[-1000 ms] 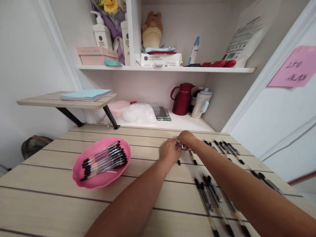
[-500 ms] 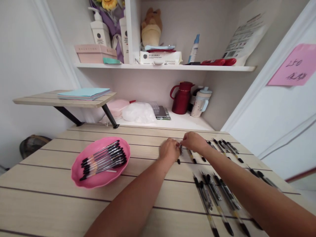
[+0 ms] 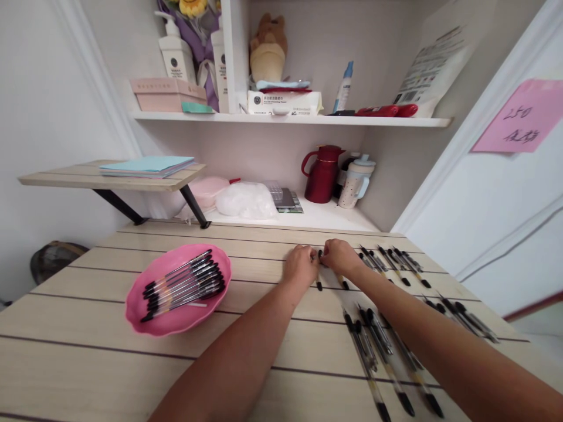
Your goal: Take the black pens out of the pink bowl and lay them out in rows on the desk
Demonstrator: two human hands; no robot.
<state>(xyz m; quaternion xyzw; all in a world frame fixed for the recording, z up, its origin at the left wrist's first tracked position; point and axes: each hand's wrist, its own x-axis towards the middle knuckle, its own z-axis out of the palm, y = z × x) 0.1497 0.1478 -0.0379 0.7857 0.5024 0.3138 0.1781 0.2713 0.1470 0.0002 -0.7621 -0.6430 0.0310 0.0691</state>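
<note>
My left hand (image 3: pixel 301 266) is closed in a pinch at the back of the table, with a small dark piece at its fingertips that is too small to name. Close on its right is my right hand (image 3: pixel 339 256), its fingers pinched beside a small black part. Below the fingertips lies a pen (image 3: pixel 319 282) with a black end, its upper part between the hands. Another pen (image 3: pixel 343 282) shows under my right hand. Pens with loose black and silver parts beside them lie in rows, at the back right (image 3: pixel 398 266) and nearer the front (image 3: pixel 380 357).
On the left a pink bowl (image 3: pixel 136 313) holds a bundle of clear, black-capped pens (image 3: pixel 185 284). Behind it stands a small raised shelf (image 3: pixel 57 174) with pale blue papers (image 3: pixel 147 164). A red jug (image 3: pixel 323 176) and a pale tumbler (image 3: pixel 356 181) stand under the upper shelf (image 3: pixel 281 118).
My right hand has shifted slightly down and stays close to the left. The black part between the fingertips shows more clearly now. The view has moved a little.
</note>
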